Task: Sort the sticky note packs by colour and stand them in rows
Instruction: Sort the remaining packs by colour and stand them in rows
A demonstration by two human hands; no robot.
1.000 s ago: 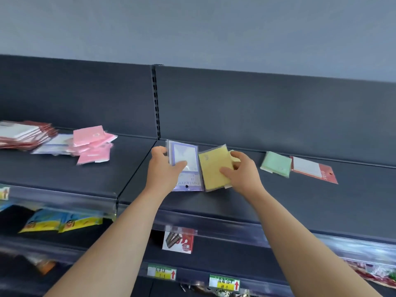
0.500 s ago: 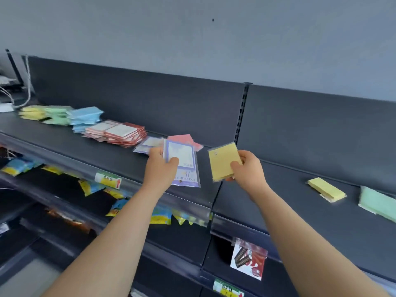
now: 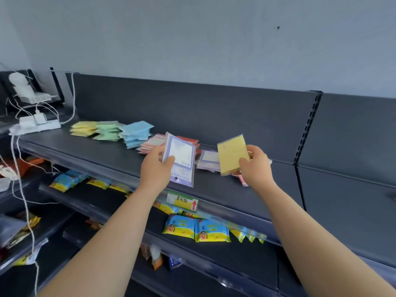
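Dark grey shelf below a pale wall carries yellow stack, green stack and blue stack side by side. Left hand grips a purple-bordered pack above the shelf; right hand pinches a yellow pack, held apart.

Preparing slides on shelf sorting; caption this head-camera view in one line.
Left hand grips a purple-bordered pack, right hand a yellow pack, over a shelf with yellow, green and blue stacks.
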